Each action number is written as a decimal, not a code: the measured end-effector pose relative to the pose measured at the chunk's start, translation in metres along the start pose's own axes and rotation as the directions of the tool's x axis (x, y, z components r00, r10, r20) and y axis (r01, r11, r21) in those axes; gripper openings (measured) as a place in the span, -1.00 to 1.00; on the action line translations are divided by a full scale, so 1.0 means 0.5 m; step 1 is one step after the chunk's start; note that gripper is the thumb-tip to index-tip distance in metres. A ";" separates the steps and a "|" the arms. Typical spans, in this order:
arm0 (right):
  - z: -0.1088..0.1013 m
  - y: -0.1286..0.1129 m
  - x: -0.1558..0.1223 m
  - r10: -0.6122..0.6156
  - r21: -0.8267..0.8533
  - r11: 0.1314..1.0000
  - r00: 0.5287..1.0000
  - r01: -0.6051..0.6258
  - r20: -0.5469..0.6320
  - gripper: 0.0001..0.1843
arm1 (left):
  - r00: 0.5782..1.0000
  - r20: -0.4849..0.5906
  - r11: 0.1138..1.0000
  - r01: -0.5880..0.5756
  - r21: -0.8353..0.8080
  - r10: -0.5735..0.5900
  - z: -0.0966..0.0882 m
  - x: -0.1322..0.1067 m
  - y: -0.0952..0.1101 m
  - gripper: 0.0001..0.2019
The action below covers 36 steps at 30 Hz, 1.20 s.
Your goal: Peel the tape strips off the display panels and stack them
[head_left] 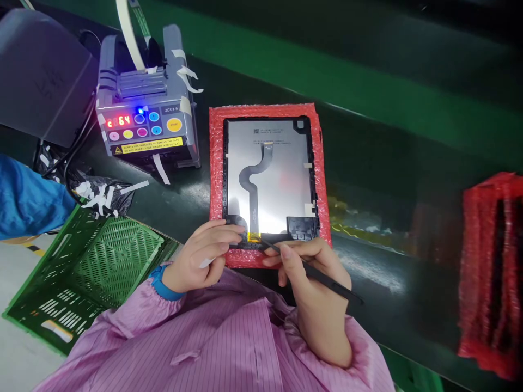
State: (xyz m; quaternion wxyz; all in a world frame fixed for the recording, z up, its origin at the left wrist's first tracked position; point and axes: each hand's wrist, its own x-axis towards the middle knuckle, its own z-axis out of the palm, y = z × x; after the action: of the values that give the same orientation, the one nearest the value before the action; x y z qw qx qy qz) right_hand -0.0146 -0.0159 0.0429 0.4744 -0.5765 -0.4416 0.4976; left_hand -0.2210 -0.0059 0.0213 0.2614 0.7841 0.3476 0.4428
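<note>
A display panel (278, 185) with a silvery back and black frame lies flat on red bubble-wrap (320, 185). A dark S-curved flex cable (254, 201) runs down it to a yellow tape patch (254, 237) at the lower edge. My left hand (208, 253) rests at the panel's lower left corner, its upper fingers stretched toward the patch. A small white strip (206, 262) shows against its fingers; whether stuck or held is unclear. My right hand (312, 272) is closed around black tweezers (327, 280), whose tip points at the yellow patch.
A tape dispenser (143, 114) stands at the upper left, a white strip sticking out. Tape scraps (102, 198) lie on black plastic nearby. Below is a green crate (116, 261); a blue sleeve (32, 198) shows at far left. Red bubble-wrap bundles (490, 272) lie at right.
</note>
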 end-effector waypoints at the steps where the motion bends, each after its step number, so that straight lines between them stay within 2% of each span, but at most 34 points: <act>1: 0.000 0.000 0.000 -0.001 -0.005 1.000 1.000 0.001 -0.001 -0.78 | 1.000 0.000 1.000 -0.001 -0.001 0.001 0.000 0.000 0.000 -0.21; 11: 0.004 -0.001 0.001 0.018 0.005 1.000 0.999 -0.018 -0.026 -0.77 | 1.000 0.005 1.000 -0.012 0.010 0.012 0.000 0.005 0.000 -0.26; 19: 0.005 0.000 -0.003 -0.039 0.009 0.999 0.998 0.039 -0.049 -0.76 | 1.000 0.005 1.000 -0.012 0.011 0.012 0.001 0.002 -0.001 -0.27; 27: 0.006 -0.001 -0.004 -0.031 -0.002 1.000 1.000 0.031 -0.005 -0.78 | 1.000 -0.001 1.000 -0.023 0.015 0.023 0.000 0.004 -0.003 -0.23; 36: 0.006 0.000 -0.004 -0.005 0.007 1.000 1.000 0.005 -0.010 -0.79 | 0.999 0.015 0.999 -0.028 0.033 0.028 -0.001 0.007 -0.003 -0.21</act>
State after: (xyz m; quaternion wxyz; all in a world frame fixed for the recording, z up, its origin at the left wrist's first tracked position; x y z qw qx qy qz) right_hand -0.0178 -0.0176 0.0430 0.4799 -0.5761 -0.4389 0.4951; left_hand -0.2206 -0.0023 0.0222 0.2447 0.7964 0.3419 0.4347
